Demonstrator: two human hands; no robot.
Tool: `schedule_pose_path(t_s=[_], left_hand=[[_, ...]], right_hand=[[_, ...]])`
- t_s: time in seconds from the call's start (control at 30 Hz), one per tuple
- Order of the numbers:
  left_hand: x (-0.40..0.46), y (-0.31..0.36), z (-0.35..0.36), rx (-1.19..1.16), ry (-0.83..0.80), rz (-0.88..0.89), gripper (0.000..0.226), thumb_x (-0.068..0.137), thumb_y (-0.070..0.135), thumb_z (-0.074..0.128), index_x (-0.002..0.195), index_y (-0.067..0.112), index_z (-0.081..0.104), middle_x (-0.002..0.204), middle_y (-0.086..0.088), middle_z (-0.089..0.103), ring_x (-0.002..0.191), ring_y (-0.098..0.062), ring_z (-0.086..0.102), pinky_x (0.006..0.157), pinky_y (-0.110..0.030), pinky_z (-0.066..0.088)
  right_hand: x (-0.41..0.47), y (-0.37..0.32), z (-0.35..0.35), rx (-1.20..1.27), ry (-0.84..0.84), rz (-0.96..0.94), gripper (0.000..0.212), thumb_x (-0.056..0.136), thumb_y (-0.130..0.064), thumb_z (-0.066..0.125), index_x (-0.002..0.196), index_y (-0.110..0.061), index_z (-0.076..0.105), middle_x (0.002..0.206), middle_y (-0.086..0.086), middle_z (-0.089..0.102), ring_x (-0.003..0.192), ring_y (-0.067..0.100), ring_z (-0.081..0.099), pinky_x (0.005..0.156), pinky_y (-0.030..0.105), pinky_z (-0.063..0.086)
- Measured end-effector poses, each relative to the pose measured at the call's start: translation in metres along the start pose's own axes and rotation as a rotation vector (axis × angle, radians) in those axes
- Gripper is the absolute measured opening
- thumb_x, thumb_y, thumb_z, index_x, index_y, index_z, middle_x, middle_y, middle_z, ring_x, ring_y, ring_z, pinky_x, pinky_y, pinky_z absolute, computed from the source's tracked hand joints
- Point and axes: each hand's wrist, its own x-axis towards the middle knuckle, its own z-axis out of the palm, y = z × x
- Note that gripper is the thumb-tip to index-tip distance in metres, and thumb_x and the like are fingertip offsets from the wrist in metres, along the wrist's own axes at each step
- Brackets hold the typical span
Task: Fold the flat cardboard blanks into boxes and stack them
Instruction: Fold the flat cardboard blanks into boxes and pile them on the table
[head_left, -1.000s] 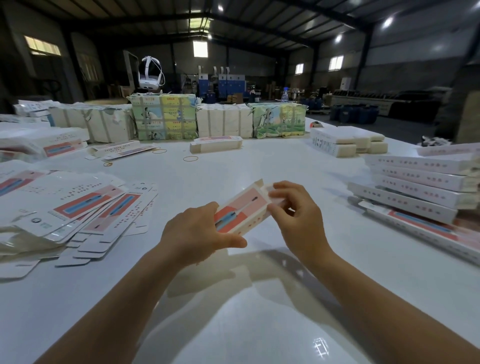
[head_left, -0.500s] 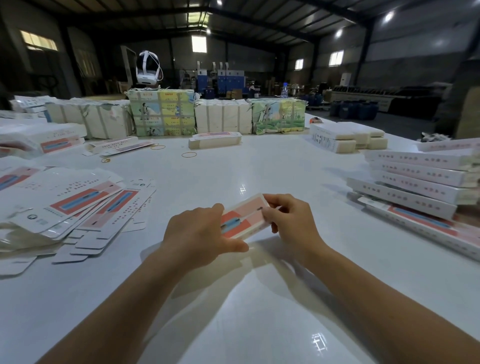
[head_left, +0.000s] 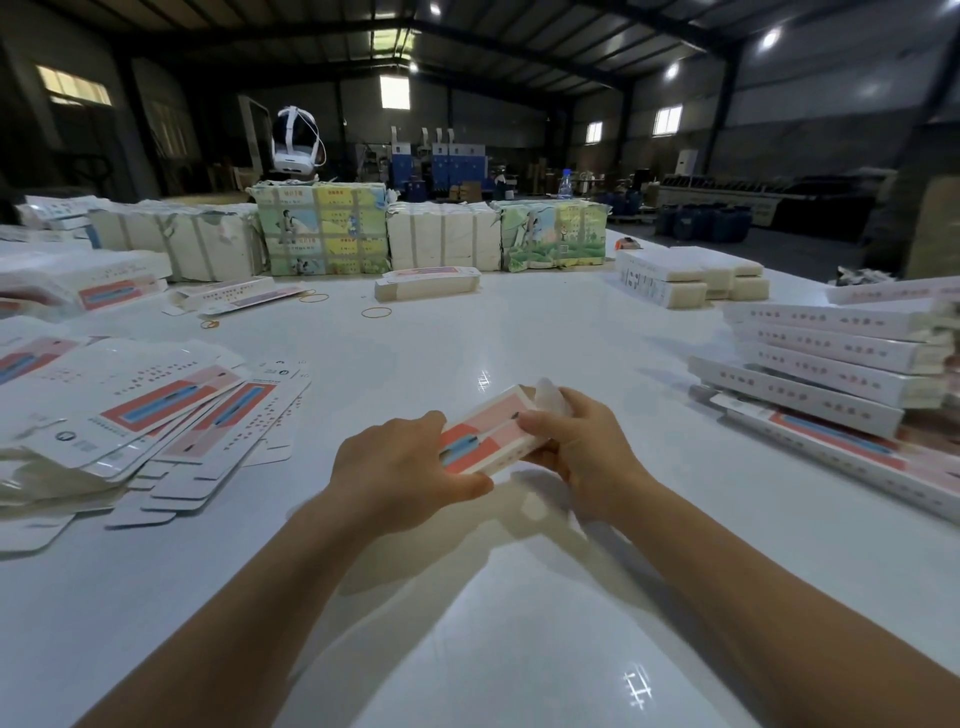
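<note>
Cardboard box (head_left: 485, 435), half folded, sits between my two hands just above the white table (head_left: 519, 597), near the middle of it. Its long axis runs from lower left to upper right, so the far end points away from me and toward my right. The printed face, pink and red with a blue stripe, is turned up toward me. My left hand (head_left: 400, 467) curls around the near end, thumb along the lower edge and fingers over the top. My right hand (head_left: 582, 452) grips the far end, fingers wrapped over the printed face, and a rounded white flap (head_left: 548, 397) stands up at that end just above my fingers.

To my left a loose spread of flat blanks (head_left: 156, 410) lies fanned on the table, their long sides angled much like the box I hold. To my right, well apart from my hands, is a stack of finished boxes (head_left: 831, 364), long and narrow, lying crosswise. Wrapped bundles (head_left: 322, 236) line the far edge.
</note>
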Motion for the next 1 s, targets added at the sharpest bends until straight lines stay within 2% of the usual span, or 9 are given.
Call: schedule_pose_path(t_s=[0.13,0.3,0.37,0.43,0.5,0.57,0.73,0.87,1.0], left_hand=[[0.0,0.003,0.002,0.035,0.029,0.001,0.05,0.075,0.074,0.051,0.094,0.031,0.036,0.085,0.013,0.048,0.064,-0.007,0.047,0.051,-0.02,0.032],[-0.003,0.014,0.006,0.059,0.08,-0.013,0.049,0.078,0.072,0.047,0.101,0.03,0.037,0.089,0.014,0.048,0.068,-0.01,0.049,0.052,-0.023,0.028],[-0.003,0.022,0.01,0.077,0.141,-0.038,0.044,0.08,0.069,0.043,0.095,0.028,0.034,0.085,0.011,0.048,0.067,-0.014,0.047,0.05,-0.026,0.024],[-0.003,0.024,0.011,0.133,0.198,-0.025,0.045,0.081,0.068,0.045,0.097,0.027,0.034,0.09,0.01,0.048,0.071,-0.014,0.047,0.052,-0.027,0.026],[-0.003,0.02,0.011,0.177,0.288,0.011,0.053,0.081,0.068,0.048,0.112,0.026,0.038,0.101,0.009,0.052,0.081,-0.015,0.053,0.058,-0.027,0.033],[-0.003,0.018,0.011,0.204,0.375,0.047,0.061,0.082,0.067,0.049,0.124,0.025,0.037,0.109,0.008,0.054,0.091,-0.015,0.057,0.061,-0.027,0.036],[-0.006,0.02,0.01,0.177,0.468,0.119,0.067,0.08,0.063,0.056,0.129,0.02,0.042,0.109,0.004,0.058,0.09,-0.018,0.059,0.061,-0.028,0.033],[-0.008,0.022,0.005,0.144,0.561,0.21,0.067,0.059,0.047,0.084,0.106,0.005,0.063,0.08,-0.007,0.066,0.061,-0.026,0.063,0.046,-0.028,0.04],[-0.008,0.021,0.003,0.196,0.608,0.249,0.07,0.049,0.045,0.089,0.099,0.002,0.067,0.072,-0.007,0.066,0.051,-0.025,0.06,0.04,-0.026,0.041]], right_hand=[[-0.012,0.009,0.008,-0.844,0.075,-0.426,0.014,0.099,-0.015,0.045,0.095,-0.014,0.058,0.089,0.002,0.068,0.081,0.018,0.067,0.072,0.028,0.056],[-0.016,0.012,0.017,-1.198,-0.01,-0.528,0.022,0.101,-0.018,0.037,0.118,-0.009,0.048,0.1,0.008,0.063,0.082,0.019,0.055,0.073,0.028,0.042],[-0.021,0.014,0.023,-1.116,-0.028,-0.551,0.018,0.099,-0.016,0.041,0.108,-0.007,0.053,0.085,0.009,0.063,0.071,0.02,0.05,0.067,0.031,0.039],[-0.024,0.008,0.025,-0.769,-0.003,-0.421,0.02,0.098,-0.018,0.047,0.092,-0.007,0.063,0.076,0.012,0.065,0.069,0.024,0.055,0.07,0.033,0.047],[-0.019,0.0,0.021,-0.309,-0.004,-0.192,0.025,0.097,-0.02,0.052,0.089,-0.008,0.073,0.087,0.014,0.071,0.085,0.028,0.067,0.083,0.036,0.055],[-0.015,-0.005,0.015,-0.05,-0.044,-0.052,0.021,0.094,-0.011,0.055,0.104,-0.002,0.071,0.1,0.014,0.073,0.098,0.026,0.068,0.09,0.035,0.055],[-0.014,-0.004,0.015,-0.046,-0.022,-0.082,0.02,0.088,0.001,0.059,0.097,-0.009,0.074,0.096,0.011,0.074,0.093,0.025,0.07,0.082,0.029,0.057],[-0.018,-0.008,0.015,0.011,-0.036,-0.132,0.023,0.088,-0.002,0.061,0.083,-0.017,0.078,0.091,0.01,0.075,0.087,0.022,0.072,0.073,0.024,0.057],[-0.021,-0.011,0.017,0.052,-0.045,-0.114,0.024,0.086,-0.004,0.063,0.078,-0.019,0.08,0.089,0.009,0.075,0.085,0.021,0.072,0.071,0.023,0.057]])
